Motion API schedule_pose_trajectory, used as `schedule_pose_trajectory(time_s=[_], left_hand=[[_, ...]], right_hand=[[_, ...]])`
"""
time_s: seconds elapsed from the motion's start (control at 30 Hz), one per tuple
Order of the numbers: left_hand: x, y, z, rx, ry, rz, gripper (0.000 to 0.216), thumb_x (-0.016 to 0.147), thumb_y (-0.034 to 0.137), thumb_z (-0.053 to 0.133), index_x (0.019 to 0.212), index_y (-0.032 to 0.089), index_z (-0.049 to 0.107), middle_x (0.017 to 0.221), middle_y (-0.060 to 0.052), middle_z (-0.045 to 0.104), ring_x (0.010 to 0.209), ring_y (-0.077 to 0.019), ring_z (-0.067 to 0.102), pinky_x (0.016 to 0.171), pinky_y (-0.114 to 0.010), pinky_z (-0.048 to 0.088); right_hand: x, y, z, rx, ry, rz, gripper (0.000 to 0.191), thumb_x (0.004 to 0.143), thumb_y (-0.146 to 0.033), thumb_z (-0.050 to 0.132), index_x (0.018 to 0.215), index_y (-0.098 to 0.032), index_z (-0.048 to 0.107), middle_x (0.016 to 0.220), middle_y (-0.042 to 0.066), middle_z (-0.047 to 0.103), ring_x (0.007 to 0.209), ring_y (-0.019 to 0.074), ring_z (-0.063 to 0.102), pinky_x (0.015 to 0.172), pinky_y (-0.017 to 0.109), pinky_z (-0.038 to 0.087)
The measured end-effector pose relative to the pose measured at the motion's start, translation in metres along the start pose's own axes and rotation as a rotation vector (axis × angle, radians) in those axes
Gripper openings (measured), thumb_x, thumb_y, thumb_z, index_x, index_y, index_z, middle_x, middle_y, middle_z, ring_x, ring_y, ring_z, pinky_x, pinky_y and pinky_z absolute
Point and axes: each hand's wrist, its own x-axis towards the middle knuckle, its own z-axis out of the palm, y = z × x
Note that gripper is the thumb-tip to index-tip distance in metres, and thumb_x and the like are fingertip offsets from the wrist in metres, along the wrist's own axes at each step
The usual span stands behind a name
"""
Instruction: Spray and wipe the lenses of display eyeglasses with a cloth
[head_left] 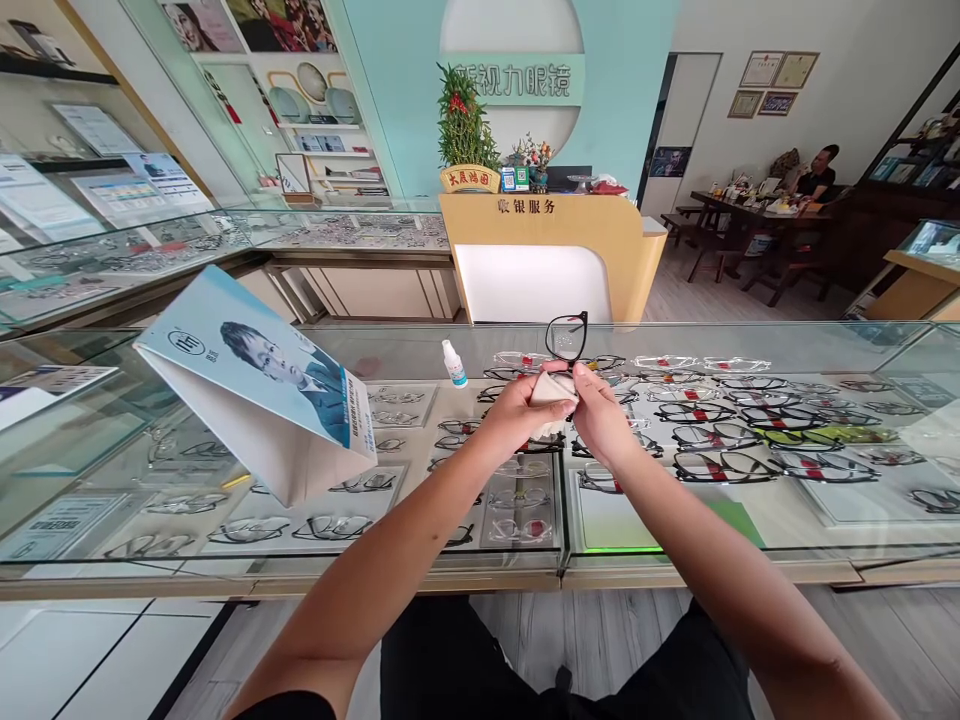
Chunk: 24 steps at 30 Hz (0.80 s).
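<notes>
Holds a pale cloth (555,391) in closed left hand (519,408), pinches black glasses (566,338) with right hand (602,418) — above glass counter (409,350), near white bottle (454,365) toward its far edge.

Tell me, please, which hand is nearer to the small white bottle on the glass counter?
The left. The left hand is right of the small white bottle in the picture, not touching it; the right hand is farther right.

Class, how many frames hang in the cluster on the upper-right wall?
4: the upper-left frame, upper-right frame, lower-left frame and lower-right frame. None seems hidden.
</notes>
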Motion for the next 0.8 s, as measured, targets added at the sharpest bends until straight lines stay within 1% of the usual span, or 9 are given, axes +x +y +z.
schedule_pose_trajectory(time_s=[0.13, 0.23, 0.3, 0.37, 0.53, 0.6, 0.67, 0.73, 0.8], left_hand=[[-0.001, -0.003, 0.006, 0.01, 0.043, 0.063, 0.056, 0.059, 0.047, 0.11, 0.097, 0.016, 0.082, 0.081, 0.0, 0.073, 0.073, -0.015, 0.06, 0.072, -0.029, 0.049], [0.0, -0.009, 0.011, -0.017, 0.096, 0.13, 0.058, 0.063, 0.051, 0.108, 0.103, 0.018, 0.082, 0.083, 0.0, 0.075, 0.075, -0.0162, 0.063, 0.074, -0.029, 0.05], [0.0, -0.012, 0.012, -0.026, 0.129, 0.153, 0.062, 0.065, 0.054, 0.107, 0.109, 0.019, 0.082, 0.082, 0.001, 0.074, 0.075, -0.0166, 0.063, 0.073, -0.029, 0.05], [0.0, -0.014, 0.013, -0.022, 0.156, 0.168, 0.064, 0.067, 0.058, 0.106, 0.111, 0.018, 0.082, 0.08, 0.001, 0.072, 0.073, -0.0161, 0.061, 0.071, -0.029, 0.049], [-0.001, -0.014, 0.012, -0.031, 0.221, 0.17, 0.068, 0.07, 0.079, 0.099, 0.093, 0.018, 0.081, 0.073, 0.001, 0.067, 0.067, -0.0131, 0.055, 0.065, -0.028, 0.045], [0.0, -0.014, 0.011, -0.041, 0.225, 0.151, 0.073, 0.069, 0.086, 0.096, 0.089, 0.018, 0.081, 0.073, 0.001, 0.068, 0.067, -0.0128, 0.055, 0.064, -0.027, 0.044], [0.002, -0.014, 0.009, -0.049, 0.215, 0.133, 0.077, 0.066, 0.089, 0.096, 0.09, 0.017, 0.082, 0.077, -0.001, 0.072, 0.07, -0.0137, 0.058, 0.066, -0.028, 0.046], [0.004, -0.015, 0.007, -0.067, 0.195, 0.125, 0.078, 0.064, 0.088, 0.098, 0.094, 0.017, 0.085, 0.083, -0.003, 0.076, 0.075, -0.0152, 0.063, 0.07, -0.028, 0.049], [0.005, -0.015, 0.005, -0.093, 0.172, 0.124, 0.077, 0.062, 0.085, 0.101, 0.097, 0.018, 0.087, 0.087, -0.004, 0.079, 0.077, -0.0158, 0.065, 0.072, -0.028, 0.051]], right_hand=[[0.0, 0.004, 0.002, 0.028, 0.002, 0.016, 0.057, 0.084, -0.083, 0.087, 0.101, -0.029, 0.086, 0.119, 0.007, 0.089, 0.13, 0.0351, 0.077, 0.112, 0.049, 0.062], [0.0, 0.008, 0.004, 0.017, 0.012, 0.025, 0.058, 0.084, -0.084, 0.085, 0.102, -0.029, 0.086, 0.122, 0.008, 0.088, 0.131, 0.0359, 0.076, 0.109, 0.049, 0.063], [-0.001, 0.011, 0.005, -0.012, 0.027, 0.03, 0.06, 0.085, -0.087, 0.082, 0.104, -0.03, 0.086, 0.122, 0.009, 0.088, 0.132, 0.0364, 0.076, 0.107, 0.049, 0.064], [-0.002, 0.011, 0.006, -0.037, 0.019, 0.033, 0.063, 0.085, -0.088, 0.08, 0.106, -0.03, 0.086, 0.121, 0.009, 0.088, 0.132, 0.0363, 0.076, 0.105, 0.048, 0.065], [-0.004, -0.001, 0.006, -0.068, -0.063, 0.036, 0.06, 0.09, -0.087, 0.078, 0.111, -0.031, 0.088, 0.122, 0.006, 0.088, 0.132, 0.0343, 0.076, 0.105, 0.046, 0.065], [-0.002, -0.006, 0.004, -0.04, -0.075, 0.052, 0.061, 0.088, -0.087, 0.079, 0.11, -0.03, 0.089, 0.121, 0.007, 0.088, 0.131, 0.0349, 0.076, 0.106, 0.047, 0.065], [0.0, -0.008, 0.001, 0.008, -0.049, 0.068, 0.062, 0.085, -0.086, 0.083, 0.107, -0.028, 0.089, 0.12, 0.007, 0.089, 0.13, 0.0358, 0.076, 0.107, 0.048, 0.064], [0.003, -0.008, -0.003, 0.034, 0.007, 0.062, 0.061, 0.08, -0.084, 0.088, 0.104, -0.028, 0.088, 0.121, 0.007, 0.089, 0.127, 0.0358, 0.076, 0.109, 0.049, 0.063], [0.005, -0.006, -0.008, 0.004, 0.054, 0.034, 0.058, 0.079, -0.081, 0.091, 0.104, -0.029, 0.088, 0.122, 0.006, 0.088, 0.127, 0.0348, 0.075, 0.112, 0.05, 0.061]])
